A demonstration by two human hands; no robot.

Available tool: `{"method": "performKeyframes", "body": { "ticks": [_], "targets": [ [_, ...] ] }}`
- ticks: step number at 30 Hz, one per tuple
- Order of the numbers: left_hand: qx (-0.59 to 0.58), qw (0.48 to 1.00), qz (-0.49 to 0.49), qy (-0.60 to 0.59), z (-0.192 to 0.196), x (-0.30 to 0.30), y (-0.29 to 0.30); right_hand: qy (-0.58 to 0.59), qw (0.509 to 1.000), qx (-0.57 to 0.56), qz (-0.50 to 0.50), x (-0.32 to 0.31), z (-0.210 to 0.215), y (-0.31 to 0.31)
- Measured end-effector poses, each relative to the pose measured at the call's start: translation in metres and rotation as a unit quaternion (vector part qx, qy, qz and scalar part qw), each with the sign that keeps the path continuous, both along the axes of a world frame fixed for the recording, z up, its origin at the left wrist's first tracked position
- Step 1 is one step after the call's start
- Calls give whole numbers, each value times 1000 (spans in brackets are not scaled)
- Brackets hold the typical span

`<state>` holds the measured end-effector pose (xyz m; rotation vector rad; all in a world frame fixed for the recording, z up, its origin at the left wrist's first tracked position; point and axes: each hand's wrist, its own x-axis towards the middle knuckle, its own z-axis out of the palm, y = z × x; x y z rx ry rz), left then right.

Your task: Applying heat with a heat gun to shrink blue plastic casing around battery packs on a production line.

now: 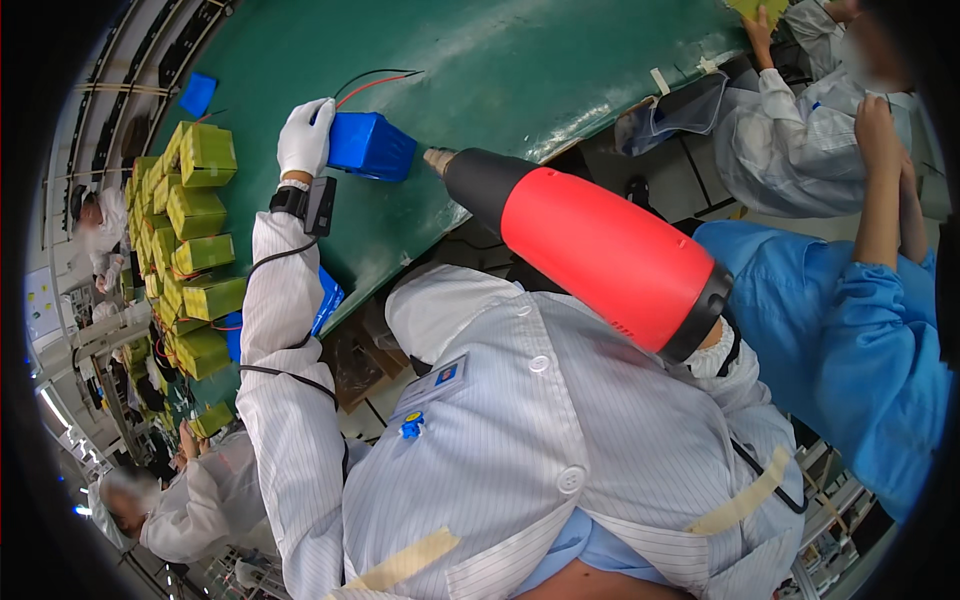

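Observation:
My left hand [305, 140], in a white glove, grips one end of a blue-wrapped block [370, 146] on the green table. A red and a black wire stick out beyond the block. A red and black heat gun [605, 250] points its metal nozzle at the block's other end, a small gap away. My right hand [714, 338] is behind the gun's rear end, with only a bit of wrist showing. Its fingers and the handle are hidden, but the gun is held up off the table there.
Yellow-wrapped blocks [195, 215] with wires are piled at the left of the green table [480, 60]. A flat blue piece [198, 93] lies beyond them, and blue sheeting [327, 300] lies beside my left forearm. Co-workers sit at right and lower left; one hand [762, 35] holds something yellow.

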<state>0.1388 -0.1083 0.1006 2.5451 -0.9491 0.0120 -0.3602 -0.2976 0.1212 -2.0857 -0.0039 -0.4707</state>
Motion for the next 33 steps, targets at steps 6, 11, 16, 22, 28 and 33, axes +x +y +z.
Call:
{"method": "performKeyframes", "body": {
  "ticks": [6, 11, 16, 22, 28, 33],
  "targets": [
    [2, 1000, -16, 26, -7, 21, 6, -28, 1000, -11, 9, 7, 6, 2],
    [16, 999, -40, 25, -11, 34, 8, -67, 998, -11, 12, 26, 9, 14],
    [1, 998, -55, 40, -19, 44, 15, -83, 996, -20, 18, 33, 9, 15],
    [6, 997, -53, 52, -17, 41, 13, -92, 995, -25, 19, 36, 9, 14],
    [-2, 996, -59, 59, -14, 38, 13, -96, 995, -28, 20, 38, 10, 13],
    [-8, 996, -55, 67, -15, 40, 14, -101, 994, -33, 21, 39, 8, 12]
  ]
}}
